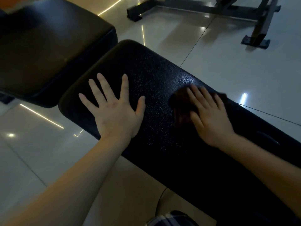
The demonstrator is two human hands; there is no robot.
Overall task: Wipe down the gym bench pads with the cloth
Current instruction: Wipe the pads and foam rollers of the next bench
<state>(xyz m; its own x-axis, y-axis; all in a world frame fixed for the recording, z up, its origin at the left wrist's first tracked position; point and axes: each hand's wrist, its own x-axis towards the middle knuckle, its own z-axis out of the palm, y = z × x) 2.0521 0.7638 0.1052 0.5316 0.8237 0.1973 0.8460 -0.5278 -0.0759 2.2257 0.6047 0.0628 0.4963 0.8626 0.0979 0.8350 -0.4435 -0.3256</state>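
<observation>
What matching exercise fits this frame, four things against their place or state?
Things:
1. left hand
2. right hand
3. cloth
4. frame

Place or state:
a. dark, partly under straight fingers
b. flat on the bare pad, fingers spread
c. standing on the floor, far right
d. pressing the cloth onto the pad

Pairs: 1-b, 2-d, 3-a, 4-c

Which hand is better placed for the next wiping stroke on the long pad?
Right. The right hand presses the dark cloth flat on the long pad; the left hand rests spread on the pad, holding nothing.
</observation>
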